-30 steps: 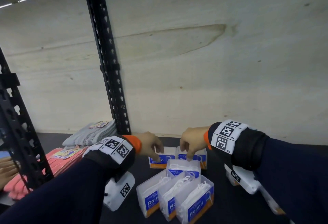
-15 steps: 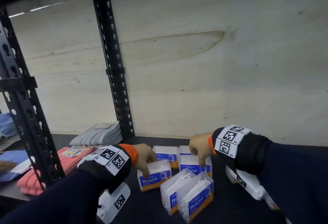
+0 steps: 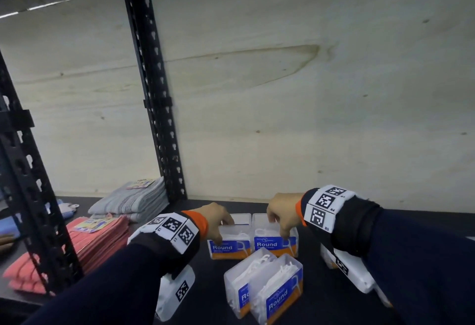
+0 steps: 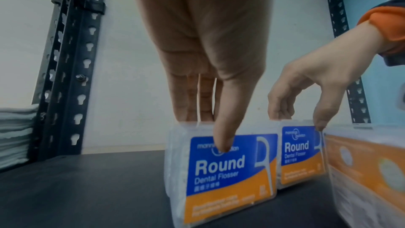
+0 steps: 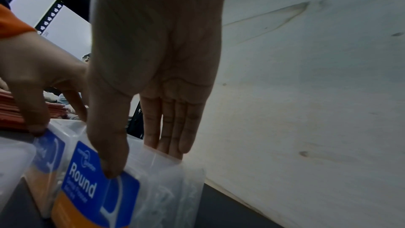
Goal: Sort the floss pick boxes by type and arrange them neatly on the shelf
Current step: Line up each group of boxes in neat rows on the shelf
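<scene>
Floss pick boxes: five counted on the dark shelf (image 3: 312, 299), all to the right of the black upright post (image 3: 154, 98). Possibly a sixth hidden behind the right hand, cannot tell. "Round" on every readable label, so only one type on show.

Left of the post: one pink towel stack (image 3: 97, 242) and one grey towel stack (image 3: 133, 201) behind it, close to the post's foot. Not part of this job.

Right of the post and nearest it: left hand (image 3: 218, 223), pinching the left box (image 3: 230, 246) from above, thumb on the blue label, fingers down behind the top edge. Box upright on the shelf, label toward the person. One back box (image 3: 241, 218) just behind, only its lid showing.

Farther right of the post: right box (image 3: 276, 245), just beside the left box and facing the same way. Pinched likewise by the right hand (image 3: 280, 212), thumb in front, fingers behind.

Relation that counts: each held box straight under its own hand, long axis running across, parallel to the plywood back wall (image 3: 308, 119), front faces nearly in one line. Probably being squared into a row.

Right of the post again, but toward the person: two loose boxes, the near-left box (image 3: 240, 283) and near-right box (image 3: 279, 291), touching, standing at an angle to the row. Judged slightly nearer the right hand, so likely its next pick. Would need turning to match.
</scene>
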